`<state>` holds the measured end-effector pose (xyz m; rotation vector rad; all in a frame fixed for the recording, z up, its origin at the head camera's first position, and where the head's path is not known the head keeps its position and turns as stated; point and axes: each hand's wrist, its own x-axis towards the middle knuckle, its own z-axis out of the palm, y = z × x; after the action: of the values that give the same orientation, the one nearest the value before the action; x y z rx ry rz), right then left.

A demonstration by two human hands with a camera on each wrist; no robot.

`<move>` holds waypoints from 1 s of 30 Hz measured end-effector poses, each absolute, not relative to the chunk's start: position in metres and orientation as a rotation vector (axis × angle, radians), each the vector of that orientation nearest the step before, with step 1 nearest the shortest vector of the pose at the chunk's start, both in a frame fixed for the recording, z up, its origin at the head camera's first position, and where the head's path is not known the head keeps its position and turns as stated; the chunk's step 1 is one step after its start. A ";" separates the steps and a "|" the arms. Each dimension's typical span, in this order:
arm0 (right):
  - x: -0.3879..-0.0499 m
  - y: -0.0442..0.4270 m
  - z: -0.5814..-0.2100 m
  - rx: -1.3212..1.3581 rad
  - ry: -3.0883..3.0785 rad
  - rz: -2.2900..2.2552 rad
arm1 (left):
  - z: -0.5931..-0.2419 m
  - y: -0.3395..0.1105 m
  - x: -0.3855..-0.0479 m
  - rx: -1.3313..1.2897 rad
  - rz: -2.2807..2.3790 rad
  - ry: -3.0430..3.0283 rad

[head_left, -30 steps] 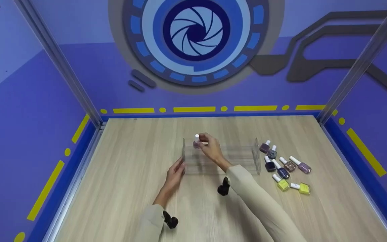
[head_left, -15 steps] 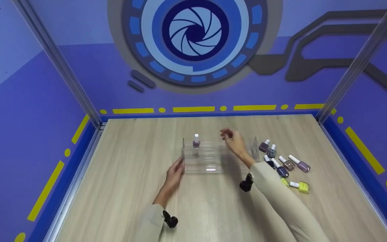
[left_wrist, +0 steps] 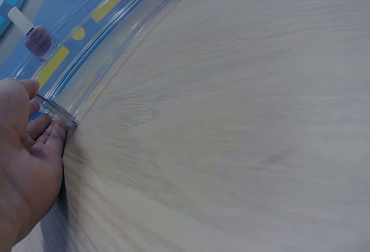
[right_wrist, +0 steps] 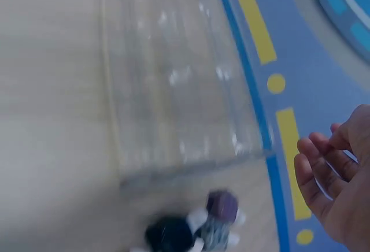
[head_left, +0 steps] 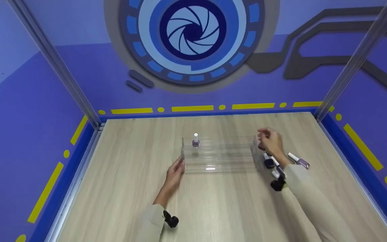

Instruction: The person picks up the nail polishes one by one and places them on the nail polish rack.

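Observation:
A clear stepped display rack point(head_left: 225, 156) stands on the wooden table. My left hand point(head_left: 174, 175) grips its left end panel; in the left wrist view the thumb and fingers point(left_wrist: 53, 136) lie on either side of that panel. A mauve nail polish bottle point(head_left: 196, 142) with a white cap stands upright on the rack's back tier, at the left. My right hand point(head_left: 272, 145) is beyond the rack's right end, over the loose bottles, its fingers loosely bent and holding nothing. In the right wrist view a dark purple bottle point(right_wrist: 222, 206) lies below this hand.
Right of the rack lie several nail polish bottles, among them a black one point(head_left: 268, 163) and a lilac one point(head_left: 303, 163). The right hand and sleeve hide others. Blue printed walls point(head_left: 139, 77) bound the table at the back and sides.
My right hand has let go of the mauve bottle on the back tier and moved right, past the rack, to the loose bottles. The left hand stays at the rack's left end.

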<state>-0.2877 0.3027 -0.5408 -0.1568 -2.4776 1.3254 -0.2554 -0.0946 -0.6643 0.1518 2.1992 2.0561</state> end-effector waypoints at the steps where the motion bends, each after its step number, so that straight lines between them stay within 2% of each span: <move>1: -0.284 0.313 -0.544 -0.180 -2.486 1.314 | -0.665 -0.094 -0.256 0.159 2.052 2.205; 12: -0.242 0.396 -0.570 -0.330 -2.552 1.036 | -0.664 -0.093 -0.256 0.127 2.029 2.226; 30: -0.228 0.432 -0.617 -0.281 -2.773 0.742 | -0.668 -0.095 -0.258 0.124 2.000 2.230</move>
<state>-0.2283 0.4319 -0.6166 -0.2814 -2.7729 0.7421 -0.2584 -0.0952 -0.6680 0.1237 2.2304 2.0000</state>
